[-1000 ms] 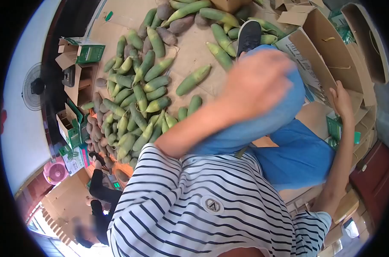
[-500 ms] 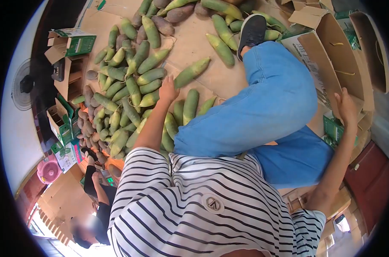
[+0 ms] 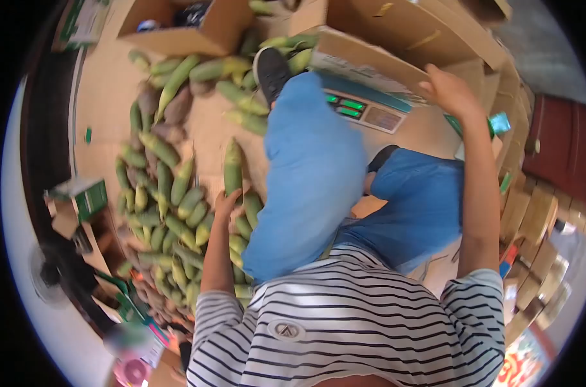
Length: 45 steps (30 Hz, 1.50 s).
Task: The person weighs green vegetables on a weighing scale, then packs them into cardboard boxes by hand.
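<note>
A long green radish (image 3: 233,169) points away from me, its near end in my left hand (image 3: 226,205), whose fingers are wrapped round it. More green radishes (image 3: 164,184) lie in a wide pile to the left of that hand. At the right, my right hand (image 3: 449,90) holds the upper edge of an open cardboard box (image 3: 364,57). Below this box is a scale (image 3: 364,111) with green lit digits, partly covered by the box and my knee.
Another open box (image 3: 225,32) stands at the top with dark items inside. Dark reddish roots (image 3: 178,106) lie among the radishes. My shoe (image 3: 272,71) is beside them. Part of another person shows at the lower left, blurred. Wooden crates (image 3: 525,213) stand at the right.
The view has turned to the right, bringing the scale and another box into sight. The radish in my left hand now points straight away from me. My right hand is on the box edge in both frames.
</note>
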{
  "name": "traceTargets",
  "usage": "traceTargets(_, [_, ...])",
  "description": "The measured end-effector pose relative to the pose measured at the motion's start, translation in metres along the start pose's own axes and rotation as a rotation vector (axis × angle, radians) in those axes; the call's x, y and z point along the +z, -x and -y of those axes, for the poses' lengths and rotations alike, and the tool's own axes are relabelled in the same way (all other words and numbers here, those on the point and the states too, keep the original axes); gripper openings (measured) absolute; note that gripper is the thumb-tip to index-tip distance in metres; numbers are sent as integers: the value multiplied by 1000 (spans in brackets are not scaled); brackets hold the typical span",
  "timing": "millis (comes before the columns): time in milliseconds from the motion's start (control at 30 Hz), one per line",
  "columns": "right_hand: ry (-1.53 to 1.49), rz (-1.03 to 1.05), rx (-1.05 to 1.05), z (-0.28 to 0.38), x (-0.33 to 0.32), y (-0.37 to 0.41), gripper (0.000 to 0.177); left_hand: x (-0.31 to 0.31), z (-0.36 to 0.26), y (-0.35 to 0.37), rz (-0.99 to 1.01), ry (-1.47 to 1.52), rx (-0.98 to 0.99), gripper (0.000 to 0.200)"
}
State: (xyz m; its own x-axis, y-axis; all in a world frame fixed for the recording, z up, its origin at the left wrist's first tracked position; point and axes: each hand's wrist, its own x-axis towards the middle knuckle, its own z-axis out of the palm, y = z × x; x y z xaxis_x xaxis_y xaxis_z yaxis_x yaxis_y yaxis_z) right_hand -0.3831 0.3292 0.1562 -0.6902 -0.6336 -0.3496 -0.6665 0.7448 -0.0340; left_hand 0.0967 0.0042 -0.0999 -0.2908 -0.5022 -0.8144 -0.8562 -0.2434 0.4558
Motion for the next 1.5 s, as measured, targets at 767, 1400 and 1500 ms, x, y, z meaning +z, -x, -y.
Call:
traceTargets(767, [-13,4,0,-2,7,1,23,87,-371,155,-34,-176,1274,50])
traceTargets(1400, [38,-16,-119,-24,18,-11,33,19,44,32,-81,-636,211,47])
traceTargets(1500, [27,-30,-114,-32,25,-13,35,35,44,25,-29,-510,137,54])
